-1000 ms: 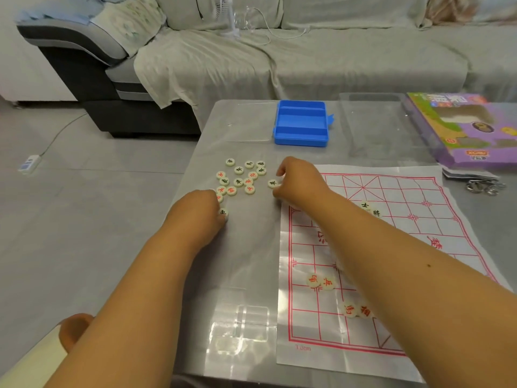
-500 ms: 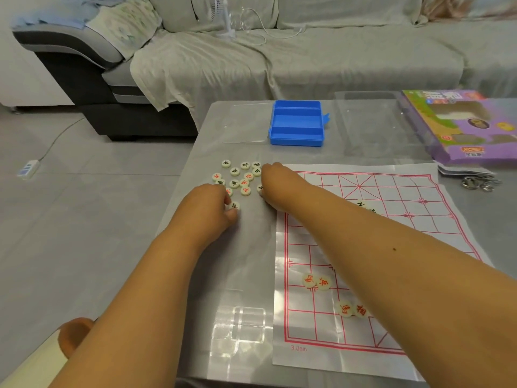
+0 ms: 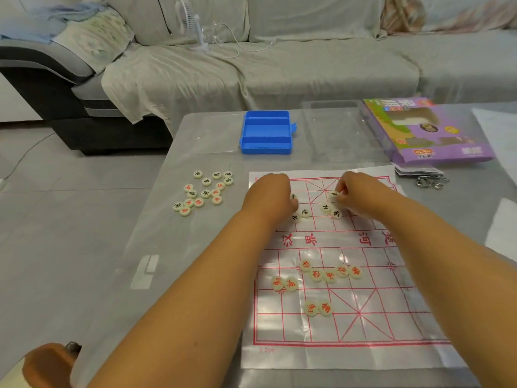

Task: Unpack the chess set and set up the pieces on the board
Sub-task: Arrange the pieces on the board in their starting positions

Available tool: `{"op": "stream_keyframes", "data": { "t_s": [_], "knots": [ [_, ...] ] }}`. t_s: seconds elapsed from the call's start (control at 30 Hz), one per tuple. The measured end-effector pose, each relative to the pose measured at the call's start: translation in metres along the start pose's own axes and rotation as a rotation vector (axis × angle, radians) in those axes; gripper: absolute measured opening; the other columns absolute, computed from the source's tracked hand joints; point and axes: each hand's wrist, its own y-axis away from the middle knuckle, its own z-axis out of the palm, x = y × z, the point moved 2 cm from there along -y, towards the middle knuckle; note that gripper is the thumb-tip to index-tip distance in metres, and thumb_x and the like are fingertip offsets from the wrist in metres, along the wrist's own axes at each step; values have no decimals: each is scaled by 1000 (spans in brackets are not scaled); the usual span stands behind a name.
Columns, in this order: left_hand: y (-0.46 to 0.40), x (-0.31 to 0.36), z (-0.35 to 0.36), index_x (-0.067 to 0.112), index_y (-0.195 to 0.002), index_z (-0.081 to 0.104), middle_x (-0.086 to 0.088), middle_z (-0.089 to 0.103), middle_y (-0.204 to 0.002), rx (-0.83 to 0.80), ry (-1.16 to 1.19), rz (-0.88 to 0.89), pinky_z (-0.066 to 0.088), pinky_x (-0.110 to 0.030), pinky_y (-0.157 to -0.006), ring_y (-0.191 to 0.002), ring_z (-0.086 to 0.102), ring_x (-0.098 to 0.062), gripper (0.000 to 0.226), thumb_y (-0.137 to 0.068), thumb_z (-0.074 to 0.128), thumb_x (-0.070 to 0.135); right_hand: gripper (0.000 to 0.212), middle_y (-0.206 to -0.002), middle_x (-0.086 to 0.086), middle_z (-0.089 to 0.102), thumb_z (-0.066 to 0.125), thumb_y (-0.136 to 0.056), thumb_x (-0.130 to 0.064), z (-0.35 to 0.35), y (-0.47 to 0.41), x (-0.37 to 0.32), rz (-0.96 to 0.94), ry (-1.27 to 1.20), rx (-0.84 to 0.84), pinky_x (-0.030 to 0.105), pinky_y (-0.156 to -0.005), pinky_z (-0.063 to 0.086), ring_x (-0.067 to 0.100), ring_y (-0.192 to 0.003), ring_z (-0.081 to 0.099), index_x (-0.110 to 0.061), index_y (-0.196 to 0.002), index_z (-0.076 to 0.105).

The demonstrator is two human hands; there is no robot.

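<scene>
Cream pieces (image 3: pixel 326 207) dot the board (image 3: pixel 363 317) — right hand (image 3: pixel 355 191) fingers pinch one, left hand (image 3: pixel 272 196) fingers curled, grip unclear.

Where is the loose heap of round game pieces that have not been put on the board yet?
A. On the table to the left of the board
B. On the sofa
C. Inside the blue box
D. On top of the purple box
A: the loose pieces lie on the bare table left of the board, while the blue box sits open with nothing visible inside.
</scene>
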Motion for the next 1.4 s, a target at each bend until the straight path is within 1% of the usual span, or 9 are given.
{"op": "stream_keyframes", "data": {
  "t_s": [0.13, 0.27, 0.37, 0.5, 0.63, 0.77, 0.97, 1.13, 1.4],
  "knots": [
    [-4, 4, 12, 9, -109, 61, -7, 63, -104, -62, 32, -26, 41, -26, -71, -94, 59, -22, 31, -91, 59, 34, 25, -97, 13, 67, 57, -91, -28, -1, -1, -6, -16, 21, 7, 39, -80, 51, 26, -85, 62, -6, -100, 64],
    [10, -36, -15, 11, -108, 62, -6, 61, -102, 128, -18, -91, 40, -29, -72, -88, 55, -21, 33, -92, 57, 40, 24, -96, 3, 62, 55, -92, -32, 2, -5, -47, -154, 30, 158, 32, -82, 50, 19, -84, 59, -12, -99, 65],
    [27, -93, -42, 12, -110, 63, -10, 59, -109, 238, -58, -247, 38, -30, -73, -92, 56, -25, 30, -90, 60, 34, 26, -100, -3, 57, 59, -89, -35, 20, -4, -95, -336, -79, 120, 30, -87, 48, 15, -92, 55, -19, -110, 60],
    [45, -139, -45, 16, -126, 55, -12, 49, -123, 161, -86, -361, 41, -33, -78, -105, 56, -31, 45, -88, 63, 39, 40, -118, 3, 57, 64, -86, -33, 45, -9, -152, -436, -123, 38, 29, -87, 46, 19, -101, 56, -20, -122, 55],
    [44, -148, -30, 14, -127, 52, -11, 45, -123, 172, -110, -350, 43, -35, -78, -103, 55, -32, 49, -87, 63, 41, 46, -126, 8, 52, 64, -85, -35, 67, -20, -177, -464, -58, 42, 32, -89, 44, 25, -109, 54, -18, -127, 53],
    [36, -153, -30, 10, -118, 56, -12, 45, -117, 179, -88, -343, 39, -32, -72, -96, 56, -32, 43, -87, 64, 37, 46, -120, 10, 50, 65, -84, -35, 76, -28, -186, -454, -39, 81, 34, -83, 44, 29, -106, 53, -14, -123, 52],
    [37, -155, -36, 13, -108, 57, -10, 47, -114, 96, -113, -309, 36, -30, -71, -91, 53, -28, 27, -90, 61, 33, 32, -119, 11, 50, 56, -88, -14, 73, -23, -196, -523, 26, 46, 30, -82, 43, 28, -105, 54, -12, -120, 53],
    [43, -149, -39, 12, -108, 58, -10, 54, -108, 18, -187, -238, 39, -31, -72, -91, 54, -26, 27, -90, 60, 32, 34, -119, 9, 55, 63, -87, -26, 65, -14, -196, -559, 123, -28, 30, -82, 44, 25, -105, 55, -14, -118, 55],
    [50, -145, -42, 5, -101, 62, -12, 61, -101, -49, -187, -185, 47, -35, -75, -88, 59, -28, 28, -91, 58, 31, 41, -118, 8, 58, 68, -84, -28, 64, -6, -197, -595, 143, -121, 30, -81, 44, 24, -103, 55, -16, -121, 54]
  ]
}}
